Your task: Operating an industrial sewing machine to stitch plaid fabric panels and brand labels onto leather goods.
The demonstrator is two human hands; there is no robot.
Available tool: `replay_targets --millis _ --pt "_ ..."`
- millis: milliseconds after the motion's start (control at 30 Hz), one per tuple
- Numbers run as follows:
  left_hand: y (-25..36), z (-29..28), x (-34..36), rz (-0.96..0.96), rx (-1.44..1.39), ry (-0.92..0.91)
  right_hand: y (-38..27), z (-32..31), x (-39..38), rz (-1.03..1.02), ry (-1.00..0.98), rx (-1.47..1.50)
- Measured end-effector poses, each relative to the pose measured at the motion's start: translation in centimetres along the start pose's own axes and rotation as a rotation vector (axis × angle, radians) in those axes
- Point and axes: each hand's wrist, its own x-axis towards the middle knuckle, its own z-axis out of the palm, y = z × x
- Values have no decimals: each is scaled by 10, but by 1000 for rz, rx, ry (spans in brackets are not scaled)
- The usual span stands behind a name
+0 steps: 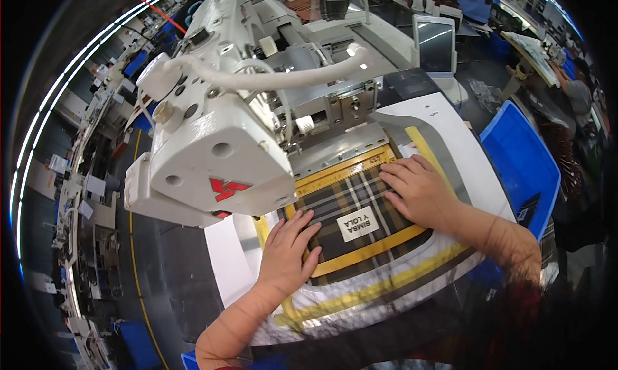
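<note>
Left hand (pixel 288 249), right hand (pixel 420 188) flat, open, gripping nothing, pressing plaid fabric (pixel 351 206); blue bin (pixel 520 161) contents unclear.

This was a garment factory floor: a large white industrial sewing machine (pixel 219 132) stood over the bench (pixel 225 260), with rows of further workstations (pixel 96 112) stretching behind that machine.

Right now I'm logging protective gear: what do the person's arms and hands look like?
The left hand and right hand are bare: no gloves, rings or watch visible. The forearms seem covered by thin, see-through sleeves ending at the wrists.
</note>
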Motion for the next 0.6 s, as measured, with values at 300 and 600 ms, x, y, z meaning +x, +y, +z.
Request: replay_targets --millis 300,600 --pt "2 -3 -4 -1 -28 38 -2 14 -3 -11 78 20" --pt "-11 10 -11 51 -52 97 -2 20 -4 -20 148 24"
